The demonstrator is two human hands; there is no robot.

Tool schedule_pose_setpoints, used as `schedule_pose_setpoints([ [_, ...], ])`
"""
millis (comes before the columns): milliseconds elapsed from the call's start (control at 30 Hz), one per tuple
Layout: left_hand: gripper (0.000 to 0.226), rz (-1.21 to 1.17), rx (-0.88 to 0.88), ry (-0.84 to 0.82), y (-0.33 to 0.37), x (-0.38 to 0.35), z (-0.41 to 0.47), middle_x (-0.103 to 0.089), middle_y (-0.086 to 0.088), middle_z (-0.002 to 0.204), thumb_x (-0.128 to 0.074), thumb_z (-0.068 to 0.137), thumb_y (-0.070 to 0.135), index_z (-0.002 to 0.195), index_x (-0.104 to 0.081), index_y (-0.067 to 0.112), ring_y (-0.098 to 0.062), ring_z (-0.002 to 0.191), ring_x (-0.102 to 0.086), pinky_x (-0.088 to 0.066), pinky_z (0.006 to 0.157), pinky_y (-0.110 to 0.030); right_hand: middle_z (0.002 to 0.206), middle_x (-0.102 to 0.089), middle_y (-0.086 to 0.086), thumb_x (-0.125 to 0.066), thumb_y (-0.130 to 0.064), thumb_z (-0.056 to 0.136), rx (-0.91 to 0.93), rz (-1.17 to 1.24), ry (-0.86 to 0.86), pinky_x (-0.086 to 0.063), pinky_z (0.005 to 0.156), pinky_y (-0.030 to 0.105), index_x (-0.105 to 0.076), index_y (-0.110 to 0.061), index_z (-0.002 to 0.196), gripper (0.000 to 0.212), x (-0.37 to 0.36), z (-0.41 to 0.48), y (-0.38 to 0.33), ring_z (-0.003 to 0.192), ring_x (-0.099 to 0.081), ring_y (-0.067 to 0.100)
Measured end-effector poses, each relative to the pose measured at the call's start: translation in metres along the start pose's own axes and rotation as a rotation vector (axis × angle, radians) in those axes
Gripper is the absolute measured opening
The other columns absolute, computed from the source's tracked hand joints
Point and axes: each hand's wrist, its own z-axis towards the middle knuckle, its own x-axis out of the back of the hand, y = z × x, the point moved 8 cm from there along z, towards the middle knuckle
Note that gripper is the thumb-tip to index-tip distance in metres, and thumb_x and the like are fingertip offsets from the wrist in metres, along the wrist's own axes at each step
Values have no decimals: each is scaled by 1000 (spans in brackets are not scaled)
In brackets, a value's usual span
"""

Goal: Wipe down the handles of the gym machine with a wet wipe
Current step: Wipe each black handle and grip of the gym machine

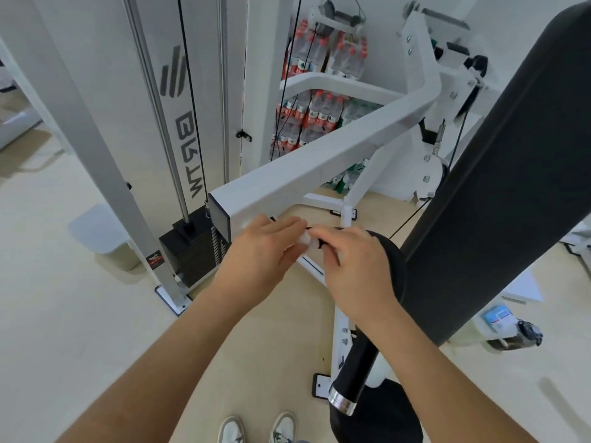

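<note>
Black back pad (499, 193) fills the right side, leaning up and away. Left of it stands the weight stack (192, 251) between white uprights, with packs of water bottles (319, 110) stacked far behind. A white beam (319, 155) of the gym machine runs from its capped end at near left to the far right.

Chrome-capped handle (353, 369), low and near: its long axis runs far to near and tilts down, chrome end pointing toward the person's feet. No hand and no wipe is on it.

Both hands meet just under the beam's near end. Left hand (265, 251): fingers bent, pinching a wad of wet wipe (303, 244). Right hand (355, 270): fingers curled down over a short black handle (319, 243), fingertips touching the wipe. It looks like a steadying grip, though most of the contact is hidden.

Short handle mostly covered; the sliver showing seems to lie left to right between the two hands. Which way its end points, I cannot tell.

Progress, as a judgement: wiping is under way on the short handle, with the wipe pressed at its left part. How much of it is clean cannot be read. The chrome-capped handle may yet need its turn — nothing shows either way.
</note>
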Motion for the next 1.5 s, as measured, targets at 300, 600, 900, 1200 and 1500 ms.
schedule_pose_setpoints([
  [300, 19, 264, -204, 411, 6, 2, -31, -70, 8, 112, -75, 82, 12, 100, -76, 19, -20, 86, -55, -42, 68, -33, 76, -57, -14, -63, 0, 84, -135, -98, 179, -50, 67, 30, -72, -14, 94, 19, 45, -4, 29, 78, -58, 15],
  [600, 6, 200, -338, 183, 24, -13, -5, -71, -8, 109, -66, 86, 5, 89, -71, 8, -26, 99, -67, -52, 81, -35, 96, -73, -1, -66, 2, 78, -39, -236, 168, -48, 74, 32, -72, -11, 94, 22, 31, -11, 19, 89, -65, 22],
  [900, 7, 256, -207, 254, 8, 8, -18, -72, -10, 101, -63, 88, 6, 82, -67, 3, -26, 96, -68, -49, 93, -38, 106, -71, -1, -63, 2, 80, -21, -209, 118, -42, 86, 30, -72, -11, 94, 21, 28, -18, 22, 101, -65, 17],
  [1200, 20, 384, -242, -56, 41, -6, 20, -55, -1, 55, -67, 67, -1, 72, -53, 13, -25, 53, -54, -42, 57, -28, 107, -71, -1, -59, -4, 83, -33, -175, 123, -39, 90, 27, -72, -12, 96, 21, 34, -24, 27, 104, -63, 14],
  [1500, 17, 274, 87, -489, 9, -24, 48, -62, -2, 76, -43, 94, 22, 101, -59, 23, -26, 71, -60, -53, 62, -35, 99, -70, -3, -63, -9, 87, -224, -71, 204, -52, 81, 34, -68, -14, 108, 22, 61, -38, 57, 88, -59, 12],
])
